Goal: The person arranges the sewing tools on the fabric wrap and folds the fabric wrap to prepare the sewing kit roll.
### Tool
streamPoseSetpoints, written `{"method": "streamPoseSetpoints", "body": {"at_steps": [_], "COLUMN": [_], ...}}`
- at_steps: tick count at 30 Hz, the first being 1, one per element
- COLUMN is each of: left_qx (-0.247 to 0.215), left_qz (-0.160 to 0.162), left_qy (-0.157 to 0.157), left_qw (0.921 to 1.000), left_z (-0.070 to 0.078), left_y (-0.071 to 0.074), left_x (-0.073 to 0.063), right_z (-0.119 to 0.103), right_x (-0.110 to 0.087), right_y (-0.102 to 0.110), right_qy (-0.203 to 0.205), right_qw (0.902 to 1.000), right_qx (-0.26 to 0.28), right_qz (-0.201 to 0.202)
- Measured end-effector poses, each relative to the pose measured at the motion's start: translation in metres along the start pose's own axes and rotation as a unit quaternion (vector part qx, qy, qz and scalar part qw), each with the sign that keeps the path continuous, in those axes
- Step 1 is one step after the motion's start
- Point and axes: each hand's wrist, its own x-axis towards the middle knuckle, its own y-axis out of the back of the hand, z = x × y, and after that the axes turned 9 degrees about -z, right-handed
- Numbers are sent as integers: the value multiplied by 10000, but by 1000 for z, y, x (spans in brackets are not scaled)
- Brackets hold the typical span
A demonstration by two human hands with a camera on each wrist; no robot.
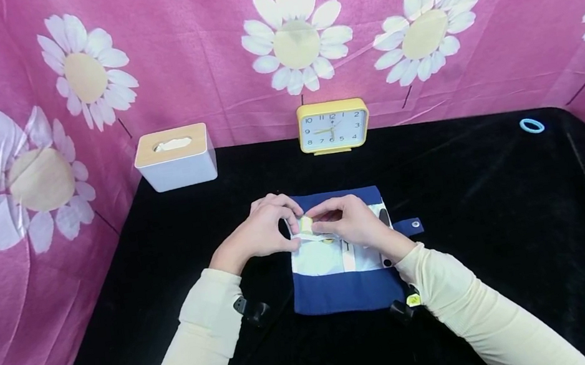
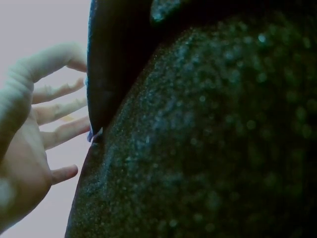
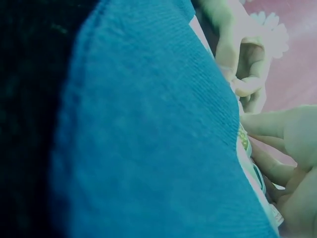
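Observation:
An unfolded blue-and-white fabric pouch (image 1: 347, 291) lies on the black tabletop. At its left side my right hand (image 1: 352, 221) pinches a small pale-yellow block-like piece (image 1: 306, 225) between thumb and fingers, just above a white pocket (image 1: 317, 257). My left hand (image 1: 265, 227) curves around the pouch's left edge, its thumb and a fingertip close together at the pocket's upper border. Slim items show in the pocket, partly covered by the right hand. In the left wrist view the left hand's fingers (image 2: 64, 133) are spread, their tips hidden behind dark cloth.
A white tissue box with a wooden lid (image 1: 176, 162) stands at the back left. Behind the pouch is a yellow clock (image 1: 333, 127). A light-blue ring (image 1: 532, 126) lies far right. The pouch's snap strap (image 1: 409, 227) sticks out to the right.

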Motion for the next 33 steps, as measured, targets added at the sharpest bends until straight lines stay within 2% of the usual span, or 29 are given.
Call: {"method": "streamPoseSetpoints", "body": {"at_steps": [17, 25, 33], "left_qx": [-56, -123, -150], "left_qz": [220, 156, 156], "left_qy": [-268, -235, -346], "left_qw": [9994, 9995, 9992], "left_z": [-3, -2, -3], "left_y": [-3, -3, -3], "left_x": [1, 1, 1], "right_z": [-2, -3, -2], "right_x": [0, 1, 2], "right_y": [-2, -2, -4], "right_qy": [50, -84, -186], "right_qw": [10000, 10000, 9997], "right_qx": [17, -18, 13], "right_qz": [-67, -6, 131]}}
